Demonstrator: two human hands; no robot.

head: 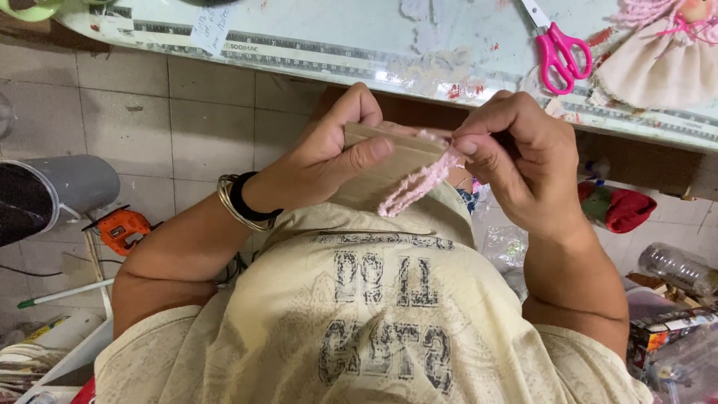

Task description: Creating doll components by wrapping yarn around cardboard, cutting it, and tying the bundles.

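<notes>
My left hand (329, 153) grips a flat piece of brown cardboard (389, 161), thumb on its near face, held in front of my chest. Pale pink yarn (415, 187) is wound around the cardboard's right end in several loops. My right hand (523, 161) pinches the yarn at the card's upper right corner between thumb and forefinger. Bangles and a dark band circle my left wrist (243, 202).
A worktable edge with a printed ruler strip (314, 56) runs across the top. Pink-handled scissors (561, 49) and a cloth doll with pink yarn hair (662, 52) lie on it. On the tiled floor are a grey pipe (71, 187), an orange power tool (123, 228), and clutter at right.
</notes>
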